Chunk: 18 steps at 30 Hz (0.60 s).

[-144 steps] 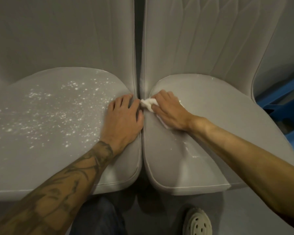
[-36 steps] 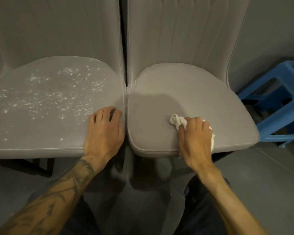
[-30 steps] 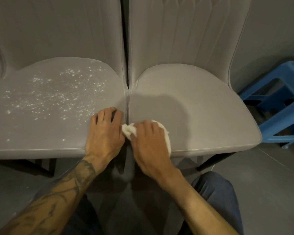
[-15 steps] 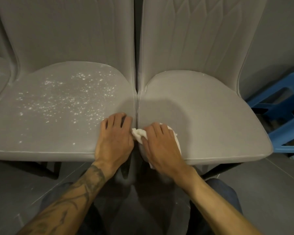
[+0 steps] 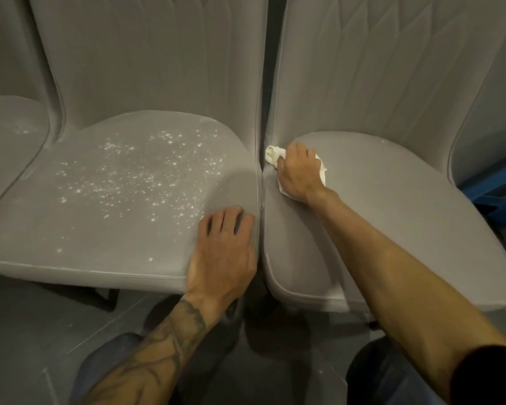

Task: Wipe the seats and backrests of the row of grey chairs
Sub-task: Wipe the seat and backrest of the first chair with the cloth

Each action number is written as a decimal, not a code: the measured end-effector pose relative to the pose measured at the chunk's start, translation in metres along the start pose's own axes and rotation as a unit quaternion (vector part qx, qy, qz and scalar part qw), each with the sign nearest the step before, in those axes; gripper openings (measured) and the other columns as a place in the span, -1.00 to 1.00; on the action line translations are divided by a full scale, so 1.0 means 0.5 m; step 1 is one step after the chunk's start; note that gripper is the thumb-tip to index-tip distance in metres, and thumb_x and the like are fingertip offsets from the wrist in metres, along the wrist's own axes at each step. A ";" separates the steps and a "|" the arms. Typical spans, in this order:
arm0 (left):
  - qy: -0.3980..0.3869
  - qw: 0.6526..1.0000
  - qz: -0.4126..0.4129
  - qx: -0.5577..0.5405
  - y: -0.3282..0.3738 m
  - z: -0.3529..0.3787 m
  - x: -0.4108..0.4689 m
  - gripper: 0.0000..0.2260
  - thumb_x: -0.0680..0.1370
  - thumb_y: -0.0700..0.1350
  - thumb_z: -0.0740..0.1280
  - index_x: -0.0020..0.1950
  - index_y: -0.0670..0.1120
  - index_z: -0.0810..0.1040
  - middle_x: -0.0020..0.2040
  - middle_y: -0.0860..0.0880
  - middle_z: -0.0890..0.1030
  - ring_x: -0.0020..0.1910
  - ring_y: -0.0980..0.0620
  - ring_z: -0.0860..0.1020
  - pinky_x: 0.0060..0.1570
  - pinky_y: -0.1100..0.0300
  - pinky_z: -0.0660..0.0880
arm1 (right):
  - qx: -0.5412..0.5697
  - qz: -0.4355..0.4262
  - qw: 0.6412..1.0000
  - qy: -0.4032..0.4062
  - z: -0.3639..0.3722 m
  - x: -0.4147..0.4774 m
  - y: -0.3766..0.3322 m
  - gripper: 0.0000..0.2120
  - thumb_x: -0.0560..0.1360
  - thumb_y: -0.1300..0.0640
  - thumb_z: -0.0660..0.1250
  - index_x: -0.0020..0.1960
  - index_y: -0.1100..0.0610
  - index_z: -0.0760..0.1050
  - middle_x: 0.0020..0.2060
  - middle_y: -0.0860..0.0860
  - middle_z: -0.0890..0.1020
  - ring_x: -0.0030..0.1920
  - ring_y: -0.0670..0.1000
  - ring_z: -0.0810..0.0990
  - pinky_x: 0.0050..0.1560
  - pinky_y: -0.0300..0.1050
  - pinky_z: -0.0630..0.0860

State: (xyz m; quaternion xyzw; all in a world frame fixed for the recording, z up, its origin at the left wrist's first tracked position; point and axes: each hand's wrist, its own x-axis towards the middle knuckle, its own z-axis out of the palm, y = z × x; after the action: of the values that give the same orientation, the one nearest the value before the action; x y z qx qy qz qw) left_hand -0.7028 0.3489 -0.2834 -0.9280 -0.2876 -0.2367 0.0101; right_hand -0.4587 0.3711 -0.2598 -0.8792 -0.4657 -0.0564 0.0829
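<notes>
Much of the scene was cut off or unclear. The tops of the two grey padded backrests ran out of the frame. Of a third grey seat [image 5: 3, 147] at the far left only a corner showed. A blue object [image 5: 492, 190] at the right edge was mostly hidden behind the right chair, and I could not tell what it was. The chair legs were lost in dark shadow under the seats.

The middle grey chair seat [image 5: 114, 206] was smooth, wide and rounded at the back, with a piped seam along its front edge. Many small white specks were spread over its surface. The right grey chair seat [image 5: 392, 217] had the same smooth material and looked free of specks. Its backrest [image 5: 377, 68] had stitched lines fanning upward. The two seats stood just beside each other, with a narrow dark gap between them.

The right hand [image 5: 300, 173] was closed around a small crumpled white cloth [image 5: 273, 154], fingers curled together on it, pressing it on the back left corner of the right seat, near the gap. Part of the cloth stuck out to the left and part showed at the right of the hand.

The left hand [image 5: 224, 252] lay flat and empty on the front right corner of the speckled seat, fingers stretched and slightly apart. Its forearm was tattooed.
</notes>
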 end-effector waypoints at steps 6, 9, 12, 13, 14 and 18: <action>-0.009 1.000 -0.006 -0.018 0.001 -0.007 0.000 -0.69 0.60 -0.09 0.14 0.27 -0.13 0.54 0.24 -0.18 0.56 0.17 -0.19 0.52 0.17 -0.14 0.48 | 0.066 -0.166 0.984 0.026 -0.034 -0.174 -0.026 -0.69 0.65 0.07 0.10 0.21 0.23 0.48 0.07 0.21 0.53 -0.02 0.27 0.48 0.03 0.13 0.33; -0.020 1.000 -0.001 -0.013 0.000 -0.012 -0.001 -0.73 0.67 -0.05 0.19 0.29 -0.11 0.53 0.25 -0.15 0.57 0.18 -0.16 0.52 0.19 -0.09 0.43 | 0.063 -0.226 0.972 0.023 -0.056 -0.261 -0.036 -0.72 0.66 0.10 0.09 0.27 0.19 0.43 0.09 0.18 0.52 -0.02 0.22 0.47 0.05 0.15 0.41; -0.044 0.999 0.007 0.009 0.001 -0.018 -0.002 -0.74 0.67 0.00 0.26 0.24 -0.13 0.54 0.24 -0.18 0.58 0.20 -0.19 0.54 0.22 -0.10 0.41 | 0.036 -0.275 0.960 0.023 -0.066 -0.351 -0.035 -0.72 0.68 0.10 0.02 0.28 0.17 0.40 0.12 0.16 0.48 0.04 0.20 0.44 0.10 0.17 0.39; -0.054 0.998 0.009 0.019 0.003 -0.020 -0.001 -0.71 0.64 0.01 0.29 0.24 -0.15 0.54 0.25 -0.20 0.58 0.21 -0.21 0.54 0.21 -0.11 0.42 | 0.045 -0.273 0.961 0.024 -0.068 -0.376 -0.036 -0.73 0.70 0.10 0.01 0.24 0.16 0.41 0.11 0.14 0.48 0.04 0.19 0.43 0.12 0.16 0.38; -0.064 0.998 0.009 0.025 0.003 -0.023 -0.002 -0.68 0.60 0.02 0.31 0.24 -0.16 0.54 0.25 -0.21 0.57 0.21 -0.22 0.54 0.21 -0.13 0.43 | 0.054 -0.268 0.962 0.024 -0.068 -0.398 -0.037 -0.74 0.71 0.10 0.00 0.22 0.17 0.41 0.10 0.13 0.47 0.04 0.18 0.42 0.15 0.15 0.38; -0.081 0.997 -0.010 -0.011 -0.001 -0.028 0.000 -0.60 0.51 -0.01 0.46 0.28 -0.16 0.54 0.30 -0.20 0.54 0.24 -0.23 0.50 0.24 -0.15 0.44 | 0.065 -0.248 0.966 0.015 -0.072 -0.438 -0.032 -0.69 0.72 0.07 0.00 0.25 0.17 0.45 0.15 0.13 0.50 0.10 0.14 0.45 0.26 0.10 0.36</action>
State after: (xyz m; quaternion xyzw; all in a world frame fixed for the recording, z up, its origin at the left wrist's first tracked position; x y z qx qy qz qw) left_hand -0.7092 0.3473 -0.2709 -0.9411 -0.2945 -0.1641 -0.0253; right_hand -0.5956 0.1955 -0.2616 -0.7281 -0.6705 -0.0575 0.1305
